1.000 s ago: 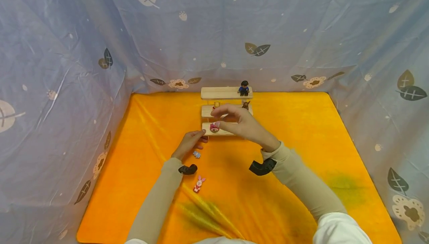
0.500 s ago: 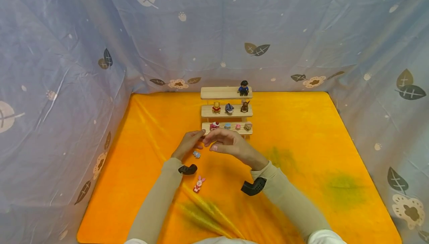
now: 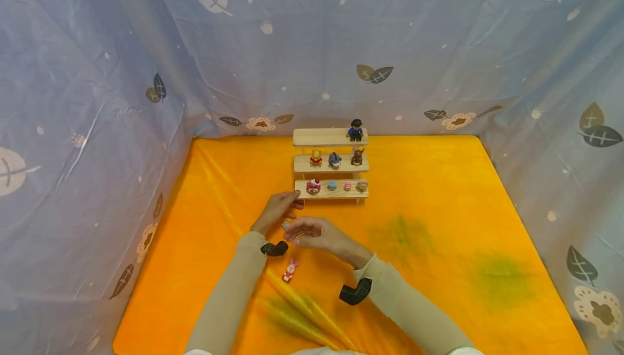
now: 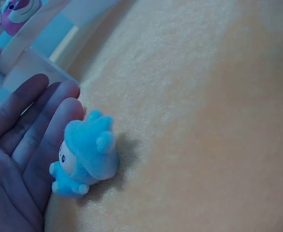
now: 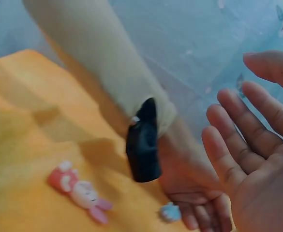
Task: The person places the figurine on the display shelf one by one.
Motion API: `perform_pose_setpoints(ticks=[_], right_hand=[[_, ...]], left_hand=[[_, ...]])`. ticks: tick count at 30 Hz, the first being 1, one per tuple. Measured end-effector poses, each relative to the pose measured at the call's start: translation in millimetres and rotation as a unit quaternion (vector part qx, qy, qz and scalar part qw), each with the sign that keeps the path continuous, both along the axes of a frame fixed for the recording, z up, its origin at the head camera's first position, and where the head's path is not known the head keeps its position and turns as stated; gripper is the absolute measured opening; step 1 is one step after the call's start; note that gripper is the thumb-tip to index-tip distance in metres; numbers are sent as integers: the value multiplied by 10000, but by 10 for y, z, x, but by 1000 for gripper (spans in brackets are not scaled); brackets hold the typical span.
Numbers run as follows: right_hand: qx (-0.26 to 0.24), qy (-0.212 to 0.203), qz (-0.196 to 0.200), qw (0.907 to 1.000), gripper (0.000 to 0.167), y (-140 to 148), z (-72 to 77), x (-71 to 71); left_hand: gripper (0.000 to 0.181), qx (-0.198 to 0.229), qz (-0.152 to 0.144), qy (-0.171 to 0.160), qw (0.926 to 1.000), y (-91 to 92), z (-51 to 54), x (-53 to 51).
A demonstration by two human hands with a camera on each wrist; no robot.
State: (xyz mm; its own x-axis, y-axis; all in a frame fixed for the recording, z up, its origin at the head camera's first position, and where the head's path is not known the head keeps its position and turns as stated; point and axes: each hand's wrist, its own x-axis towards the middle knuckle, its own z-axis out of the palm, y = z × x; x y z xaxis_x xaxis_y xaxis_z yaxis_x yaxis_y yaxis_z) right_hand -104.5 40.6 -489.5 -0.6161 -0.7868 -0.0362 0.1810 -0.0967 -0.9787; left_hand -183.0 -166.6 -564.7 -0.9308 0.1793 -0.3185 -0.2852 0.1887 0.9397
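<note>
My left hand (image 3: 277,211) holds the left front corner of a three-tier wooden display shelf (image 3: 312,137), its thumb on the lowest board and its fingers below. Just beside those fingers a small light-blue figurine (image 4: 90,152) lies on the cloth; in the head view my right hand partly covers it. My right hand (image 3: 317,236) hovers right of that figurine, fingers loosely bent, nothing in them; the right wrist view shows its bare palm. Nearer me a pink-eared rabbit figurine (image 3: 290,271) lies on its back.
Several figurines stand on the tiers: a pink bear (image 3: 313,187) at the lowest left, a yellow bear (image 3: 316,159) and a donkey (image 3: 334,160) in the middle, a black-haired figure (image 3: 356,130) on top. Yellow cloth (image 3: 429,198) covers the table; patterned curtains (image 3: 414,30) surround it.
My right hand has come down from in front of the shelf towards me and slightly left, to beside the blue figurine. The lowest-tier figurines are uncovered. My left hand has stayed at the shelf corner.
</note>
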Motion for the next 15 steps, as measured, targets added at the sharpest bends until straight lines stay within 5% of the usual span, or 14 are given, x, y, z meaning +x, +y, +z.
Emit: perform_pose_setpoints(ticks=[15], right_hand=[[478,517,538,9961,39,-90,-359,67]], left_hand=[[57,-111,-15,54,9999,7,18,4]])
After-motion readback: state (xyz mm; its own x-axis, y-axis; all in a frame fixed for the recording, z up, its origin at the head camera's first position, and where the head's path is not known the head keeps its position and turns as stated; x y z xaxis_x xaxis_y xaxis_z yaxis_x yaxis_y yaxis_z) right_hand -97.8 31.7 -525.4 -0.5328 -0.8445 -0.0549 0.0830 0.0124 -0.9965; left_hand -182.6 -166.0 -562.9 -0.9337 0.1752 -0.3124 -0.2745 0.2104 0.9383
